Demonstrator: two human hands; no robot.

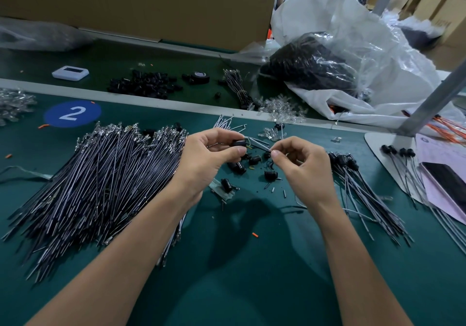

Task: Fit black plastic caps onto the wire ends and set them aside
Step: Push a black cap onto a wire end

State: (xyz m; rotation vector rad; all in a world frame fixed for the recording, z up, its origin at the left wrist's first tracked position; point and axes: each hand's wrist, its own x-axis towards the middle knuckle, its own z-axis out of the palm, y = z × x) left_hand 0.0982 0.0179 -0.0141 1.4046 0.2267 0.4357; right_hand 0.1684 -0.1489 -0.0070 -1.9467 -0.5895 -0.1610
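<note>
My left hand (205, 158) pinches a black plastic cap (238, 143) between thumb and fingers. My right hand (301, 164) pinches the end of a thin grey wire (258, 146), which runs to the cap. A large pile of uncapped wires (106, 174) lies to the left of my left hand. Several loose black caps (254, 168) lie on the green mat below my hands. To the right of my right hand is a bundle of capped wires (358, 182).
A heap of black caps (145, 83) and a tape roll (201, 76) lie beyond the grey divider. A plastic bag of black parts (312, 66) sits at the back right. Clear small parts (285, 110) lie near it. A metal post base (393, 149) stands at the right.
</note>
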